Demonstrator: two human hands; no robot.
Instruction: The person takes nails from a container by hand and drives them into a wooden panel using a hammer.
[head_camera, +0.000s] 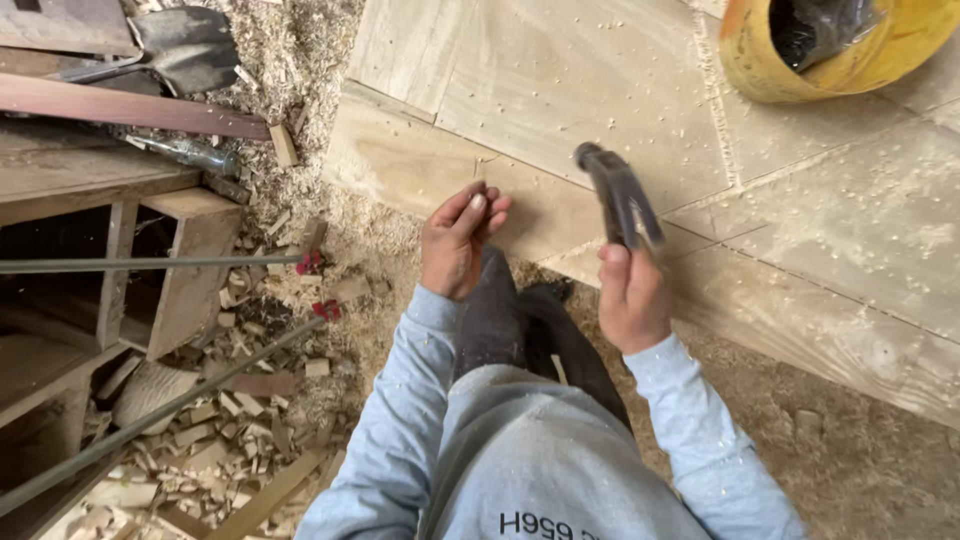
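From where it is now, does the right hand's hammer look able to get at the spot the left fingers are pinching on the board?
Probably yes. The hammer in the right hand hangs just beside the left hand over the same board, with nothing between them.

Our left hand (458, 243) pinches at the plank (440, 165) edge; our right hand (630, 297), beside it, raises a hammer (618, 197) above the plank.

Workshop clutter around the boards

A yellow bucket (760, 60) stands at the top right with something dark inside (too dim to identify). At the top left a shovel (185, 45) lies on sawdust (300, 70), near a reddish plank (130, 108) and an open wooden frame (180, 260). Wood offcuts (225, 430) litter the floor, crossed by two thin metal rods (150, 264).
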